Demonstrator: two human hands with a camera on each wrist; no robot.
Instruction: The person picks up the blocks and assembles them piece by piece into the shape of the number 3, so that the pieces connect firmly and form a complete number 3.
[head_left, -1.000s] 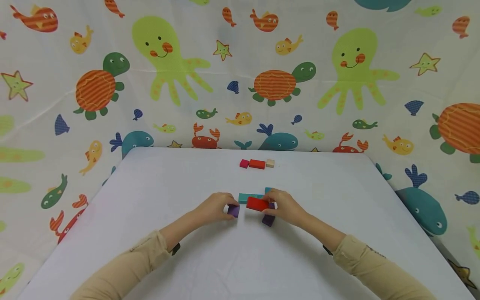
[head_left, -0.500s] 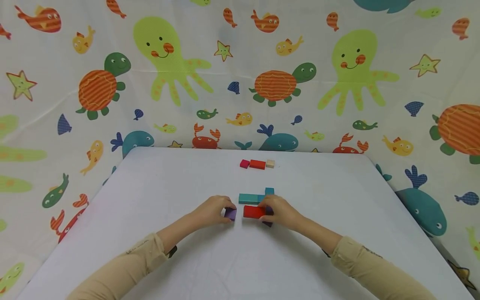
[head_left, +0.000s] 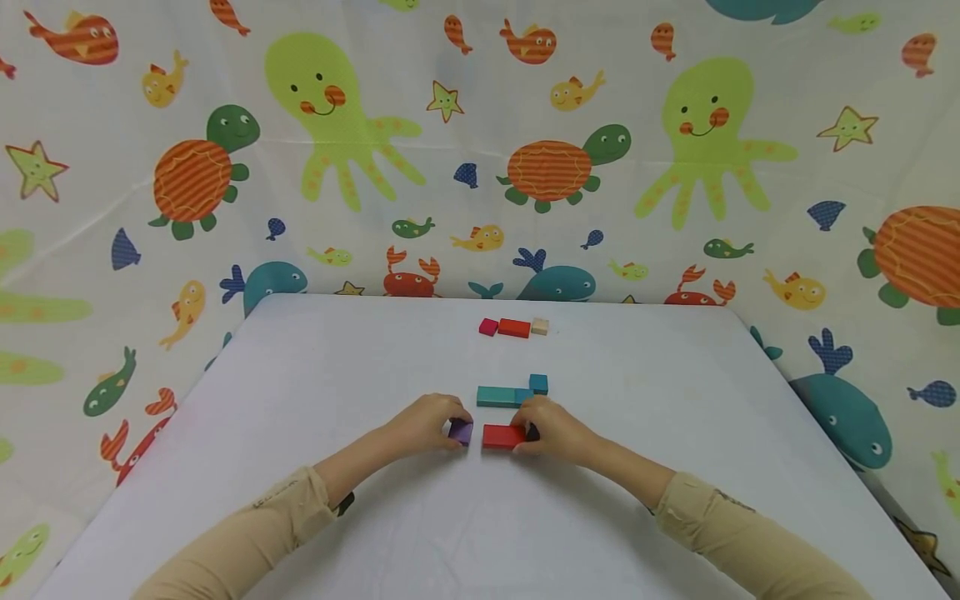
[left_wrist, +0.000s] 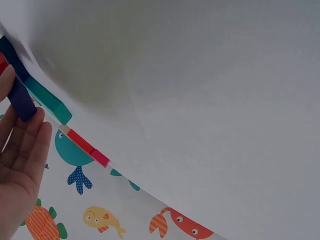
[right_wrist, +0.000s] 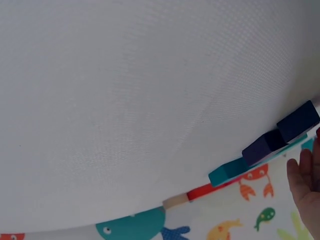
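Note:
My left hand (head_left: 426, 425) pinches a small purple block (head_left: 461, 432) just left of the middle of the table. In the left wrist view that purple block (left_wrist: 21, 100) sits between the thumb and fingertips. To its right, my right hand (head_left: 558, 430) grips a long red block (head_left: 499, 437) by its right end, a narrow gap away from the purple one. A dark purple block (head_left: 533, 432) shows partly behind the right fingers. Beyond the hands lie a long teal block (head_left: 495, 397), a blue block (head_left: 522, 397) touching its right end, and a blue cube (head_left: 538, 383).
Farther back on the white table (head_left: 360, 350) stands a row: a crimson cube (head_left: 488, 327), a red block (head_left: 514, 328) and a pale wooden cube (head_left: 540, 327). A cloth (head_left: 450, 233) printed with sea animals hangs behind the table's far edge.
My right hand has brought the red block nearer to me and slightly left, level with the purple block. The left hand has shifted a little left and nearer, still pinching the purple block.

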